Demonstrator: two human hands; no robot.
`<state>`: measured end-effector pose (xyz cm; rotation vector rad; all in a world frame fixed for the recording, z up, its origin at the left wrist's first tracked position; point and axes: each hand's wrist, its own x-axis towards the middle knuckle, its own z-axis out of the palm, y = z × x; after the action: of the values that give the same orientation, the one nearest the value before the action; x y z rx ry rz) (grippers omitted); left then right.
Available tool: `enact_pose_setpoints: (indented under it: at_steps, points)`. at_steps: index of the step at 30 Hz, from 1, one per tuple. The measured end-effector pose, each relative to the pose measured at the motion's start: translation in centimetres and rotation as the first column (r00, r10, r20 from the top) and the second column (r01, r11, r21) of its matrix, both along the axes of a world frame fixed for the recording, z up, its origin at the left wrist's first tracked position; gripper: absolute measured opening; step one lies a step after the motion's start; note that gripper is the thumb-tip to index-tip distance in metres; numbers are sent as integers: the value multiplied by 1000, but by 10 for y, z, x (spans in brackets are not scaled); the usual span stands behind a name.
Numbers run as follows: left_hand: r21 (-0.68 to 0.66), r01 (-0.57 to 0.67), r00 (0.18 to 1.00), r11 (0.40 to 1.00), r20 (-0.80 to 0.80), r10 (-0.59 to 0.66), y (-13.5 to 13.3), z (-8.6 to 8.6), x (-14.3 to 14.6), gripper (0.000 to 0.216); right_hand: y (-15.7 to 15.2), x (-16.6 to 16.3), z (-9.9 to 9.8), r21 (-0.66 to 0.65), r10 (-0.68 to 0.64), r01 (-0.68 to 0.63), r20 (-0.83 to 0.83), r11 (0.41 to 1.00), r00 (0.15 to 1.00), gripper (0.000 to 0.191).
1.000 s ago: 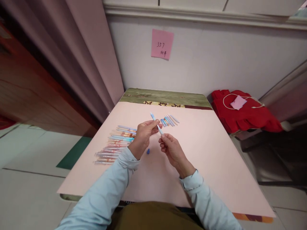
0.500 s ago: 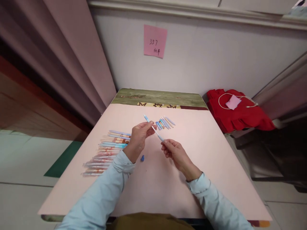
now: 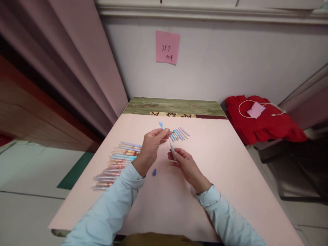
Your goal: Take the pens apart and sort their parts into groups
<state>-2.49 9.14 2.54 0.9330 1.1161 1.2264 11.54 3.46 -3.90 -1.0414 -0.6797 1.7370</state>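
My left hand (image 3: 151, 145) is closed on the upper part of a light blue pen (image 3: 162, 125), whose end sticks up past my fingers. My right hand (image 3: 182, 161) is closed on a pale blue pen piece (image 3: 172, 148), which points up toward the left hand. Both hands hover over the pink table top (image 3: 225, 160). A small blue cap (image 3: 154, 172) lies on the table below my left wrist. A row of several patterned pens (image 3: 118, 159) lies to the left, and a small cluster of blue pen parts (image 3: 179, 133) lies just beyond my hands.
A pink sticky note (image 3: 167, 47) hangs on the wall behind the table. To the right, a red cloth (image 3: 263, 123) carries a white cord and a pink slip. A curtain (image 3: 84, 58) hangs at the left. Tiled floor lies beside the table.
The two pen pieces, in one line before, now meet at an angle. My right hand has moved closer to the left and turned its piece upright.
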Motion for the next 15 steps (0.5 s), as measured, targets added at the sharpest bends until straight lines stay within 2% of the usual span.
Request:
enact_pose_setpoints:
  at_steps: [5, 10, 11, 13, 15]
  points:
    - [-33, -80, 996, 996, 49, 81, 6, -4, -12, 36, 3, 12, -4, -43, -43, 39, -94, 998, 995, 36]
    - [-149, -67, 985, 987, 145, 89, 7, -29, -12, 32, 34, 52, -9, -15, -179, 178, -46, 984, 983, 29]
    - [-170, -50, 983, 984, 164, 79, 7, -35, -10, 30, 44, 61, -11, 2, -197, 197, 0, 980, 980, 27]
    - [-202, -24, 982, 979, 180, 61, 9, -48, -7, 25, 64, 76, -16, 59, -236, 228, 211, 972, 949, 25]
    - [-232, -32, 986, 972, 150, 69, 13, -59, -4, 20, 84, 89, -20, 143, -286, 248, 471, 958, 834, 26]
